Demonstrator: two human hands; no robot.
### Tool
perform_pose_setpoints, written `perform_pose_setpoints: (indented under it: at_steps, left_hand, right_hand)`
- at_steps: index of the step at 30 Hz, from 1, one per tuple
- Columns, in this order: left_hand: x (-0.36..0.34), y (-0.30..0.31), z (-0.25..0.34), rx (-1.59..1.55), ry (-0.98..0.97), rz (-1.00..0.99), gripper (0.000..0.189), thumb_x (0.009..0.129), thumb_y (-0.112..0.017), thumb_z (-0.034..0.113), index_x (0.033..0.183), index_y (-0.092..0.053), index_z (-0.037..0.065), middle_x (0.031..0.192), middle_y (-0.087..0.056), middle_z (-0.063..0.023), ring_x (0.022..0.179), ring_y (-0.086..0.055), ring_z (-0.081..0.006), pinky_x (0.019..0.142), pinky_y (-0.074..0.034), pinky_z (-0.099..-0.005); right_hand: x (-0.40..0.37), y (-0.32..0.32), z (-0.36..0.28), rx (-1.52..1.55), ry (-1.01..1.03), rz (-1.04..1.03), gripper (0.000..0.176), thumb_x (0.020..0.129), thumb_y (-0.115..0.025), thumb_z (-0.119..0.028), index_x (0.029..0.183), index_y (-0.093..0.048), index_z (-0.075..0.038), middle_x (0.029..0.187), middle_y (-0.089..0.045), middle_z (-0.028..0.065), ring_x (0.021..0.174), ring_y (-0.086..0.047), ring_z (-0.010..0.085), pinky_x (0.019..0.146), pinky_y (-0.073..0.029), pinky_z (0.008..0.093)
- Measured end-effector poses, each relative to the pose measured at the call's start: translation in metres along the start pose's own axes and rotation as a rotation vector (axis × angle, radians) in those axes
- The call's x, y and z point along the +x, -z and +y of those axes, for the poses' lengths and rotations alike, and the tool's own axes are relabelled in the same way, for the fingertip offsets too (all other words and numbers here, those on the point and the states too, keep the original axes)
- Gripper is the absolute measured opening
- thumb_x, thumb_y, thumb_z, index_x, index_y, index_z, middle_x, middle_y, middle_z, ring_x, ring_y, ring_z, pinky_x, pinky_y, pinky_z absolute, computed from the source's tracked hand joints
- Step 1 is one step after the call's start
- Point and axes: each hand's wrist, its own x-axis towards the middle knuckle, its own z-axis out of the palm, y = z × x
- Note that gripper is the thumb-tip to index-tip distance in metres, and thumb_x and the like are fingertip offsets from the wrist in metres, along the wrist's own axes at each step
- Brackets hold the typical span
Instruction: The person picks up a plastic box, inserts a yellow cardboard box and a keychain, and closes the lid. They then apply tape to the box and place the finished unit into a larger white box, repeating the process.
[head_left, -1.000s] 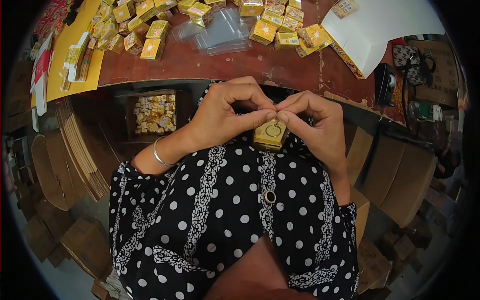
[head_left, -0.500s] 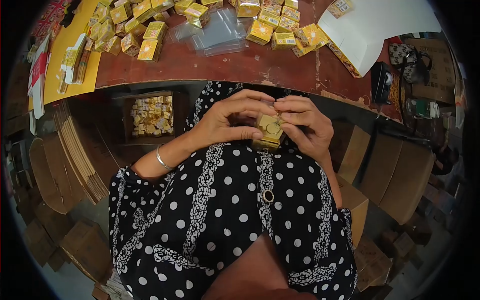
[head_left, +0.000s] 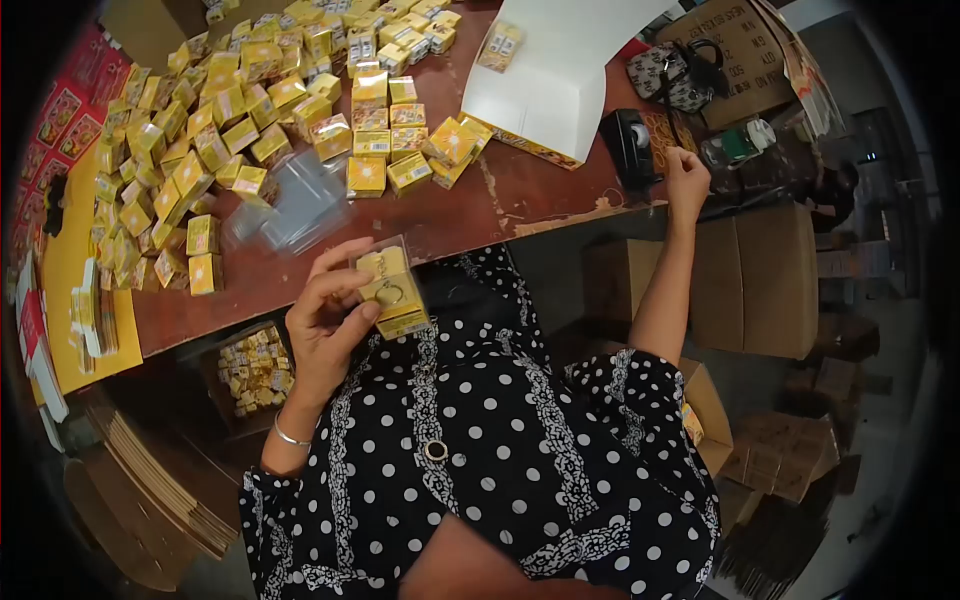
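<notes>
My left hand (head_left: 335, 305) grips a clear plastic box (head_left: 393, 290) by its side, above my lap. Inside the box sit yellow blocks or small cartons, with a metal key ring on their face. Out to the right, my right hand (head_left: 688, 182) is pinched closed beside the front end of a black tape dispenser (head_left: 628, 150). Whatever its fingertips hold is too small to make out. Clear plastic sleeves (head_left: 295, 200) lie flat on the red table (head_left: 400, 225), beyond my left hand.
Many small yellow boxes (head_left: 200, 145) cover the table's left and middle. An open white display box (head_left: 540, 90) stands near the dispenser. A patterned handbag (head_left: 672, 78) lies at the far right. Below the table edge is a carton of small yellow pieces (head_left: 255, 370).
My right hand has left the clear box and reached right to the tape dispenser. The left hand keeps hold of the box. The view has turned to the right.
</notes>
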Motion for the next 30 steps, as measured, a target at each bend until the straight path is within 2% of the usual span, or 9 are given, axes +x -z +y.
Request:
perform_pose_setpoints:
  at_steps: [1,3,5,10,14,17,19,27,30]
  left_hand:
    - [0.001,-0.001,-0.002,0.006,0.023,0.002,0.029,0.093,-0.065,-0.008,0.12,-0.063,0.001,0.148,-0.046,-0.0173,0.126,-0.057,-0.0225,0.102,-0.052,-0.0347]
    - [0.002,-0.002,-0.006,0.014,0.041,-0.017,0.028,0.093,-0.066,-0.007,0.119,-0.063,0.002,0.147,-0.046,-0.0168,0.126,-0.057,-0.022,0.101,-0.053,-0.0349]
    - [0.005,-0.005,-0.01,0.049,0.063,-0.023,0.027,0.093,-0.067,-0.005,0.119,-0.063,0.002,0.147,-0.047,-0.0166,0.125,-0.057,-0.0215,0.1,-0.053,-0.0347]
    - [0.013,-0.007,-0.015,0.058,0.095,-0.03,0.026,0.093,-0.068,-0.004,0.118,-0.064,0.002,0.147,-0.047,-0.0166,0.123,-0.058,-0.0209,0.098,-0.054,-0.0342]
    - [0.017,-0.009,-0.016,0.042,0.118,-0.035,0.026,0.093,-0.068,-0.003,0.119,-0.064,0.002,0.147,-0.047,-0.0166,0.122,-0.059,-0.0204,0.099,-0.054,-0.0341]
    - [0.02,-0.012,-0.018,0.045,0.117,-0.038,0.026,0.094,-0.068,-0.003,0.119,-0.063,0.002,0.147,-0.047,-0.0167,0.121,-0.059,-0.0202,0.1,-0.053,-0.0343]
    - [0.022,-0.014,-0.02,0.037,0.115,-0.046,0.027,0.094,-0.067,-0.004,0.12,-0.063,0.001,0.147,-0.047,-0.0169,0.122,-0.059,-0.0201,0.1,-0.052,-0.034]
    - [0.034,-0.023,-0.027,-0.165,0.148,0.071,0.032,0.093,-0.068,0.001,0.124,-0.06,0.002,0.145,-0.054,-0.0204,0.124,-0.059,-0.0235,0.101,-0.051,-0.035]
    - [0.039,-0.03,-0.015,-0.32,0.255,0.129,0.034,0.094,-0.069,0.004,0.126,-0.059,0.002,0.14,-0.059,-0.0162,0.121,-0.061,-0.021,0.098,-0.054,-0.0337]
  right_hand:
    - [0.016,-0.003,0.028,-0.005,-0.004,0.012,0.025,0.093,-0.073,-0.023,0.101,-0.076,0.001,0.094,-0.075,0.0044,0.078,-0.066,0.0132,0.073,-0.052,0.031]
    - [0.04,-0.007,0.068,0.115,-0.172,-0.317,0.024,0.091,-0.074,-0.021,0.096,-0.077,0.003,0.086,-0.074,0.0038,0.08,-0.065,0.0126,0.074,-0.051,0.0335]
    - [0.053,-0.004,0.086,0.093,-0.19,-0.394,0.025,0.094,-0.074,-0.022,0.097,-0.075,0.002,0.094,-0.074,0.0057,0.084,-0.067,0.0154,0.074,-0.052,0.0332]
    - [0.059,0.0,0.073,0.149,-0.476,-0.609,0.019,0.096,-0.07,-0.017,0.102,-0.071,0.0,0.091,-0.071,0.0042,0.071,-0.067,0.014,0.06,-0.056,0.0304]
    - [0.053,0.004,0.073,0.222,-0.516,-0.584,0.021,0.097,-0.069,-0.019,0.106,-0.069,0.0,0.089,-0.069,0.0035,0.064,-0.065,0.0118,0.053,-0.056,0.0273]
    - [0.042,0.013,0.07,0.349,-0.5,-0.58,0.02,0.095,-0.073,-0.024,0.098,-0.072,-0.004,0.089,-0.068,0.0004,0.083,-0.066,0.011,0.07,-0.06,0.0302]
    - [0.024,0.02,0.05,0.594,-0.474,-0.409,0.023,0.098,-0.069,-0.021,0.104,-0.069,0.001,0.099,-0.07,0.0064,0.084,-0.067,0.0105,0.072,-0.061,0.0297]
    - [-0.008,0.006,0.104,0.666,-0.385,-0.257,0.023,0.095,-0.073,-0.013,0.107,-0.07,0.005,0.14,-0.059,0.0145,0.101,-0.065,0.0165,0.088,-0.059,0.0326]
    - [-0.013,-0.001,0.118,0.702,-0.436,-0.211,0.02,0.094,-0.074,-0.01,0.105,-0.071,0.007,0.128,-0.066,0.0134,0.103,-0.066,0.0191,0.087,-0.06,0.0323]
